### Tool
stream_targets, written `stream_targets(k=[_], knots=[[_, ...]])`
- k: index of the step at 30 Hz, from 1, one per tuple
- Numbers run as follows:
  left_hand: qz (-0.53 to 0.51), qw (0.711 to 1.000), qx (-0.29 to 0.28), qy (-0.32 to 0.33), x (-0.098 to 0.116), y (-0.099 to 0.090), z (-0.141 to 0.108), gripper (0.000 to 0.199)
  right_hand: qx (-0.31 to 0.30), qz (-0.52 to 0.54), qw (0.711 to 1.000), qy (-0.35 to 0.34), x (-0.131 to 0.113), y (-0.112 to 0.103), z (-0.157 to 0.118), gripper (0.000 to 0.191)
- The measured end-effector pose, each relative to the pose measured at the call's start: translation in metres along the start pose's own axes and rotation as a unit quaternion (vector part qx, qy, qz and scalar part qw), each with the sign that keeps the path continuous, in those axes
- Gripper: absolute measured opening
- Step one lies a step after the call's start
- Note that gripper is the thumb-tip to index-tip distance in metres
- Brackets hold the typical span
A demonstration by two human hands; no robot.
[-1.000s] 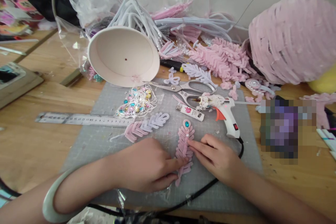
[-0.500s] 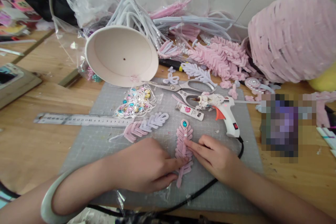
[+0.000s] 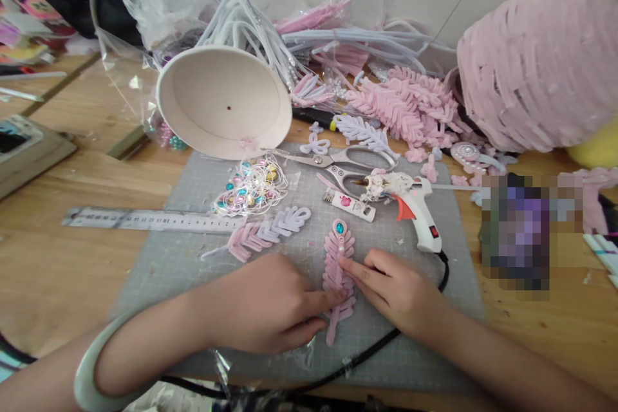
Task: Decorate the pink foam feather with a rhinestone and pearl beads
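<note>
Left hand [image 3: 263, 302]: index finger out, tip on lower half of pink feather [image 3: 333, 251] lying on gray mat [image 3: 410, 360]; thumb apart. Right hand [image 3: 403, 290]: fingertips together at feather's middle; can't tell if either grips. Beyond: 1 pink-lilac feather [image 3: 268, 235], 1 glue gun [image 3: 419, 206], scissors [image 3: 332, 160], 1 white bowl [image 3: 207, 96].

Wooden table [image 3: 43, 277]; 1 gray mat [image 3: 309, 261] on it; ruler [image 3: 154, 220] across both.

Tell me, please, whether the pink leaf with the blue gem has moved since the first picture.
Yes: the top of the pink leaf, with its blue gem, has shifted slightly left in view, away from the glue gun.
</note>
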State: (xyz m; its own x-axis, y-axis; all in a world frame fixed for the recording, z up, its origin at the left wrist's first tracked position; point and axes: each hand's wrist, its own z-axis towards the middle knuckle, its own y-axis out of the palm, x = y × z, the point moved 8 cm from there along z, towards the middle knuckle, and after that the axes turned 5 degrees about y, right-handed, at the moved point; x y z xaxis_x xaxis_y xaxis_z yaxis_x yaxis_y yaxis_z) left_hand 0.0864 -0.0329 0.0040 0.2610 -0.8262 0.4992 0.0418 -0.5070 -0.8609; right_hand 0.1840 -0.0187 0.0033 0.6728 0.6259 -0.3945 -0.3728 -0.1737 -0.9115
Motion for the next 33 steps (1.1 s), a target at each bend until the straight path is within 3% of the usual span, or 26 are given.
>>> stream_targets(k=[11,15,18,20,22,26,29,31,33], knots=[[-0.001,1.0,0.012,-0.002,0.001,-0.001,-0.002,0.038,0.023,0.051,0.998,0.015,0.002,-0.008,-0.003,0.036],[0.003,1.0,0.021,-0.01,0.0,-0.002,-0.002,0.037,0.133,-0.006,0.989,0.06,0.011,-0.044,-0.006,0.022],[-0.001,1.0,0.017,-0.016,-0.001,-0.002,-0.002,0.037,0.208,-0.12,0.955,0.176,0.036,-0.077,-0.012,0.018],[0.002,1.0,0.016,-0.018,-0.002,-0.001,-0.002,0.037,0.178,-0.154,0.932,0.276,0.06,-0.083,-0.017,0.034],[0.007,1.0,0.016,-0.022,-0.002,-0.001,-0.001,0.038,0.097,-0.159,0.919,0.347,0.08,-0.074,-0.02,0.045],[0.019,0.999,0.008,-0.03,-0.004,0.0,-0.001,0.039,-0.034,-0.152,0.895,0.417,0.1,-0.052,-0.023,0.032],[0.023,1.0,0.007,-0.019,-0.002,0.0,-0.002,0.04,-0.021,-0.085,0.887,0.453,0.105,-0.05,-0.028,0.028],[0.023,1.0,0.016,-0.005,0.0,-0.001,-0.002,0.039,0.023,0.032,0.885,0.464,0.107,-0.05,-0.032,0.028],[0.022,0.999,0.027,0.01,0.002,-0.003,-0.002,0.037,0.085,0.19,0.863,0.46,0.109,-0.051,-0.037,0.027]])
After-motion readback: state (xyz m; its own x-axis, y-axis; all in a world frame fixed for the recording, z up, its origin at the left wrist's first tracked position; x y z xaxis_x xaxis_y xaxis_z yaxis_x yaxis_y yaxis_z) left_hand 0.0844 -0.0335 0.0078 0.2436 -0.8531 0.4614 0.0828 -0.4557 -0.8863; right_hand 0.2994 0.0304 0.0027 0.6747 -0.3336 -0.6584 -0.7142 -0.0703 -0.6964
